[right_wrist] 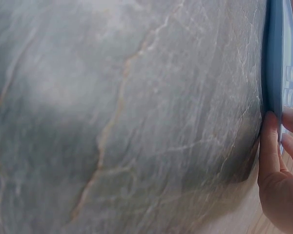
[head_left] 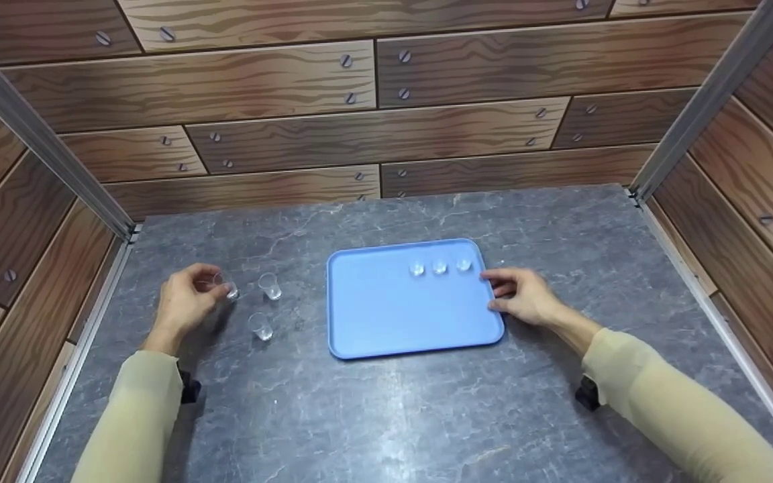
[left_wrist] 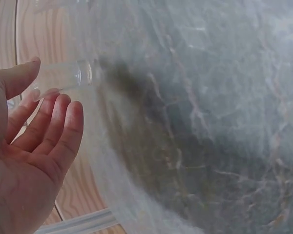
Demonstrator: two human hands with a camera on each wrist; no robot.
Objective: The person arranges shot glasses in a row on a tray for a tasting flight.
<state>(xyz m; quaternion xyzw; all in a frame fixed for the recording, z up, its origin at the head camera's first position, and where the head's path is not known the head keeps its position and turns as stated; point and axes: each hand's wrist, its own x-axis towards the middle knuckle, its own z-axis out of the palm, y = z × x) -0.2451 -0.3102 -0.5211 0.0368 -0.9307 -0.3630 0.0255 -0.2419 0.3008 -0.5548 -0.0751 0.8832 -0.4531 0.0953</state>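
Observation:
My left hand [head_left: 184, 300] is at the left side of the table, thumb and fingers around a small clear shot glass [head_left: 231, 288]. In the left wrist view, that shot glass [left_wrist: 68, 74] lies between the thumb and fingertips, its base pointing away from the palm. Two more shot glasses, one farther back [head_left: 270, 287] and one nearer [head_left: 262, 328], stand to the right of this hand. My right hand [head_left: 526, 295] pinches the right rim of a blue tray [head_left: 386, 315]. From the right wrist view, its fingers [right_wrist: 269, 146] sit on both sides of the tray's edge [right_wrist: 276, 63].
On the tray's back right part, three shot glasses stand in a row: left [head_left: 417, 268], middle [head_left: 440, 267] and right [head_left: 464, 265]. The grey marbled table [head_left: 386, 416] is bounded by wood-patterned walls [head_left: 279, 80] and metal posts [head_left: 44, 121].

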